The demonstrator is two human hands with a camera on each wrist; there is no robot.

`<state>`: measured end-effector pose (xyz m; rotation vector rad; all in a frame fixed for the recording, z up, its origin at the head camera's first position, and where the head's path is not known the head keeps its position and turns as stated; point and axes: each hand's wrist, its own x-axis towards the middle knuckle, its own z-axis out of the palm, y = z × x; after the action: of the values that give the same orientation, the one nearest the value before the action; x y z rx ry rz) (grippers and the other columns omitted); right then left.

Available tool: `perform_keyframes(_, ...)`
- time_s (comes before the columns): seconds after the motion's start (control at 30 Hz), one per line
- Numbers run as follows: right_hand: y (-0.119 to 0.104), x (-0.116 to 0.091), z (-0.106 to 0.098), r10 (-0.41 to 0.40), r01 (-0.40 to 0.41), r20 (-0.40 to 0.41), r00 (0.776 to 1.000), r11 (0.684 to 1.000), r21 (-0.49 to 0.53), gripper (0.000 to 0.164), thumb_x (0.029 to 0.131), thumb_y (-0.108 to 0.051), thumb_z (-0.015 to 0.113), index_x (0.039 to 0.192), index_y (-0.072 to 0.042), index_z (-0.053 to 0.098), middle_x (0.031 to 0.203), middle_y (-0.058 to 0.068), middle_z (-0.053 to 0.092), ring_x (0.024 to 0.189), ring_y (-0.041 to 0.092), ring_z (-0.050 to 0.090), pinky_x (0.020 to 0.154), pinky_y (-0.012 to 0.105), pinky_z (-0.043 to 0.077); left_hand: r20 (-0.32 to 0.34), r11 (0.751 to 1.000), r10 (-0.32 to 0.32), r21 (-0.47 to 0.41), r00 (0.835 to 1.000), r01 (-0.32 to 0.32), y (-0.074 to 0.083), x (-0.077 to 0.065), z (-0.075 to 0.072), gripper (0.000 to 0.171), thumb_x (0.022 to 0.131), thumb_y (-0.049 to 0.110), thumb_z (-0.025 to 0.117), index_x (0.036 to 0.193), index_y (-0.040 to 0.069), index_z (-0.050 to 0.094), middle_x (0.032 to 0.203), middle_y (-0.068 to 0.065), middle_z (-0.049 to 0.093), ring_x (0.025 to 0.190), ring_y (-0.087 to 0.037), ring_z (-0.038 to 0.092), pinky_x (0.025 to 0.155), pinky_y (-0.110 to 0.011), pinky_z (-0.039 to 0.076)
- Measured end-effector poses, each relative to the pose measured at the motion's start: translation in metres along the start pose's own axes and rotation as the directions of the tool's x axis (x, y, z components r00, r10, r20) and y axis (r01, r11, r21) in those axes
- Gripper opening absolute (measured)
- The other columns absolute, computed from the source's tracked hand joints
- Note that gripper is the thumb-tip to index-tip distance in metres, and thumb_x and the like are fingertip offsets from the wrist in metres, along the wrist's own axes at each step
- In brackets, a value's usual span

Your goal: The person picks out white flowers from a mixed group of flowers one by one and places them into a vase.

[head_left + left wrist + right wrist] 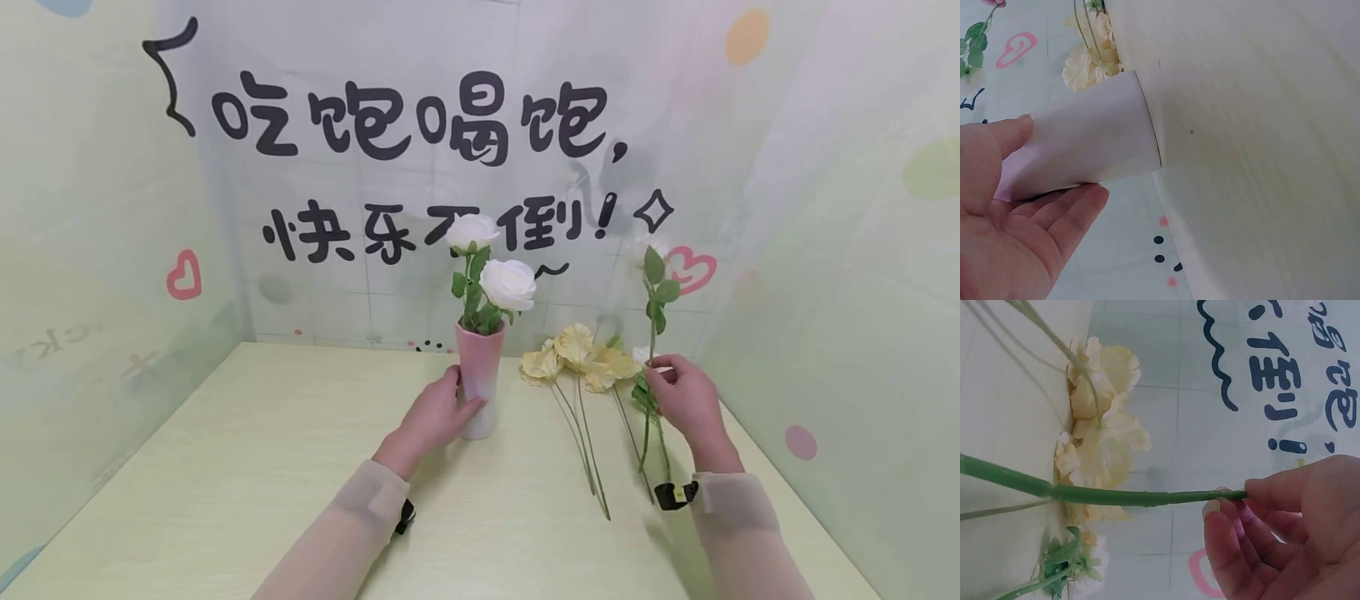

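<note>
A pink-and-white vase (pixel 487 375) stands upright on the table, holding two white roses (pixel 508 285). My left hand (pixel 431 412) holds the vase from its left side; in the left wrist view the thumb and fingers lie on opposite sides of the vase (pixel 1091 131). At the right, my right hand (pixel 688 402) pinches the stem of another white rose (pixel 654 267), raised upright with its bloom pale against the wall. The right wrist view shows that green stem (pixel 1116 495) between thumb and fingertips.
Several pale yellow flowers (pixel 576 346) with long thin stems lie on the table (pixel 300 467) between the vase and my right hand. Behind that hand lies one more white rose (pixel 642 356), partly hidden. Printed walls (pixel 420 175) close off the back and both sides.
</note>
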<state>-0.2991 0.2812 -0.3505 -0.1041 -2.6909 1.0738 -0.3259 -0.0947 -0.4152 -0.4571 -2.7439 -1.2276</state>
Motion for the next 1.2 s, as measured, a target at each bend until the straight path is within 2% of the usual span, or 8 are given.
perform_keyframes(0.17,-0.015,-0.003,0.003,-0.043,0.043,-0.01,0.999,0.998,0.042,0.043,0.113,-0.031,0.059,0.144,-0.002,0.062,0.126,0.027,0.074,0.076,0.011,0.069,0.067,0.028,0.059,0.007,1.0,-0.008,0.006,1.0,0.008,-0.001,0.001,-0.001,0.068,0.11,0.031,0.069,0.16,-0.006,0.042,0.157,-0.025,0.06,0.144,-0.04,0.062,0.118,-0.058,0.053)
perform_keyframes(0.37,-0.032,-0.01,0.006,-0.083,0.086,-0.034,0.996,0.991,0.104,0.04,0.112,-0.034,0.062,0.141,-0.007,0.064,0.122,0.023,0.077,0.077,0.008,0.07,0.067,0.025,0.061,0.006,1.0,-0.012,0.005,1.0,0.012,-0.002,0.001,-0.001,0.069,0.11,0.032,0.069,0.161,-0.005,0.041,0.158,-0.025,0.06,0.144,-0.04,0.062,0.118,-0.057,0.053)
perform_keyframes(0.47,-0.042,-0.014,0.008,-0.126,0.132,-0.053,0.991,0.982,0.138,0.038,0.111,-0.033,0.063,0.139,-0.007,0.066,0.119,0.023,0.078,0.075,0.003,0.07,0.066,0.023,0.062,0.008,1.0,-0.006,0.008,1.0,0.005,-0.002,0.003,0.0,0.068,0.11,0.032,0.069,0.161,-0.005,0.042,0.158,-0.024,0.06,0.145,-0.039,0.062,0.119,-0.057,0.053)
perform_keyframes(0.67,-0.072,-0.022,0.014,-0.231,0.246,-0.1,0.968,0.953,0.175,0.032,0.11,-0.026,0.065,0.133,-0.004,0.068,0.113,0.024,0.08,0.076,-0.001,0.07,0.066,0.023,0.064,0.004,1.0,0.009,0.002,1.0,-0.009,-0.001,0.004,0.0,0.065,0.111,0.03,0.068,0.16,-0.005,0.043,0.158,-0.025,0.06,0.144,-0.04,0.062,0.119,-0.058,0.053)
perform_keyframes(0.9,-0.123,-0.027,0.019,-0.333,0.352,-0.116,0.936,0.906,0.235,0.025,0.11,-0.022,0.067,0.128,-0.006,0.07,0.109,0.019,0.082,0.08,0.001,0.073,0.07,0.023,0.065,0.001,1.0,0.006,-0.006,1.0,-0.006,-0.001,0.003,0.0,0.066,0.11,0.03,0.068,0.159,-0.006,0.044,0.158,-0.025,0.06,0.143,-0.04,0.063,0.118,-0.058,0.053)
perform_keyframes(1.03,-0.15,-0.026,0.023,-0.407,0.431,-0.141,0.902,0.866,0.254,0.018,0.11,-0.017,0.066,0.123,-0.005,0.069,0.109,0.017,0.083,0.084,0.009,0.078,0.073,0.026,0.067,0.003,1.0,0.007,-0.008,1.0,-0.007,-0.002,0.002,0.0,0.066,0.11,0.03,0.068,0.16,-0.006,0.043,0.158,-0.025,0.059,0.144,-0.041,0.062,0.119,-0.058,0.053)
perform_keyframes(1.1,-0.161,-0.025,0.024,-0.456,0.487,-0.174,0.873,0.835,0.256,0.015,0.11,-0.013,0.065,0.121,-0.003,0.067,0.108,0.017,0.083,0.086,0.017,0.08,0.073,0.025,0.067,0.005,1.0,0.004,-0.008,1.0,-0.004,-0.001,0.002,-0.001,0.066,0.11,0.029,0.068,0.16,-0.006,0.043,0.158,-0.026,0.059,0.144,-0.041,0.062,0.119,-0.058,0.052)
perform_keyframes(1.2,-0.174,-0.025,0.024,-0.529,0.581,-0.248,0.812,0.77,0.262,0.014,0.111,-0.008,0.062,0.121,0.001,0.066,0.109,0.017,0.082,0.088,0.024,0.081,0.074,0.022,0.066,0.006,1.0,0.001,-0.009,1.0,-0.001,0.0,0.001,-0.001,0.065,0.11,0.029,0.068,0.159,-0.006,0.043,0.158,-0.026,0.059,0.144,-0.041,0.062,0.119,-0.059,0.052)
